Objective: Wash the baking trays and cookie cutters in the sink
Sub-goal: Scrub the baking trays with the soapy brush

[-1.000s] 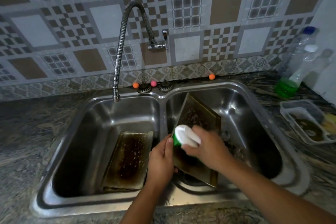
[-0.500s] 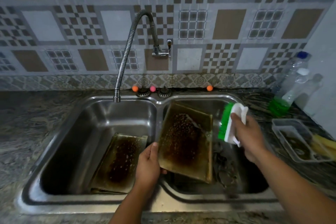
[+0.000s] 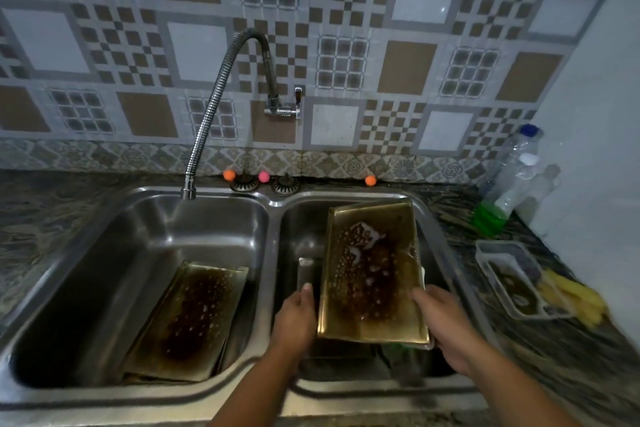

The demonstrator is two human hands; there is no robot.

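Stainless steel double sink [image 3: 273, 204]: a scorched brass-coloured baking tray [image 3: 187, 319] leans in its left basin. Over the right basin, the left hand [image 3: 294, 319] and right hand [image 3: 446, 326] clamp either side of a second burnt, soapy tray [image 3: 372, 274], tilted up.

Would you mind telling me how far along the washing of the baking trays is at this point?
Nothing looks finished yet. In hand: the left hand and right hand hold one tray over the right basin, with a little foam on it but dark baked-on residue across the middle. Left: a second tray leans in the left basin, equally stained. No water runs from the faucet, and no cookie cutters are clearly visible.
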